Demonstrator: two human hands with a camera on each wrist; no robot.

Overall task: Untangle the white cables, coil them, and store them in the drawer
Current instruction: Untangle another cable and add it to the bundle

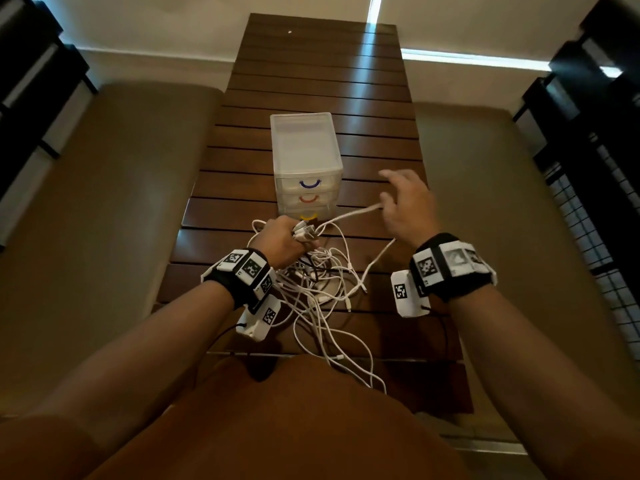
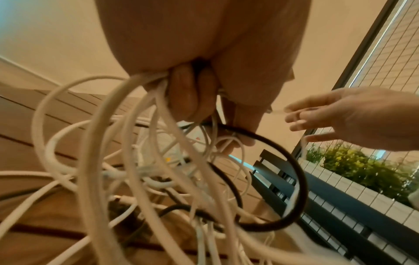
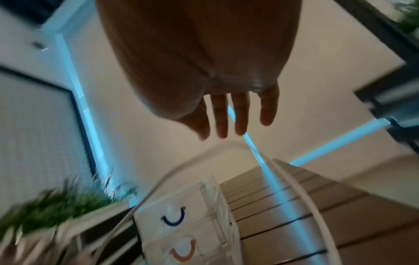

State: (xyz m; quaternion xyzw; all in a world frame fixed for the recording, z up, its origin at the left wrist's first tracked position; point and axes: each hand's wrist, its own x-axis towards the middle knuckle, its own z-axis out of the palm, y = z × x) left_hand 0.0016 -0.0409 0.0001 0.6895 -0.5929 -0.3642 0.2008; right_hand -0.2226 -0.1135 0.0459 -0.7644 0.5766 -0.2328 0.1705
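A tangle of white cables (image 1: 322, 282) lies on the slatted wooden table (image 1: 311, 81), with loops trailing over the near edge. My left hand (image 1: 284, 242) grips a bunch of cable ends, lifted just before the drawer unit. In the left wrist view its fingers (image 2: 183, 96) curl round several white cables (image 2: 145, 161) and a black cable (image 2: 299, 179). One white cable (image 1: 349, 216) stretches from that bunch to my right hand (image 1: 405, 206), whose fingers (image 3: 226, 116) are straight and spread. The cable arcs below them unpinched. The clear three-drawer unit (image 1: 304, 157) stands shut.
The drawers carry blue (image 1: 310, 184), orange (image 1: 309, 199) and yellow (image 1: 308, 216) handles. Beige floor lies on both sides of the narrow table. Dark railings (image 1: 588, 133) and a planter with green plants (image 2: 362, 166) stand to the right.
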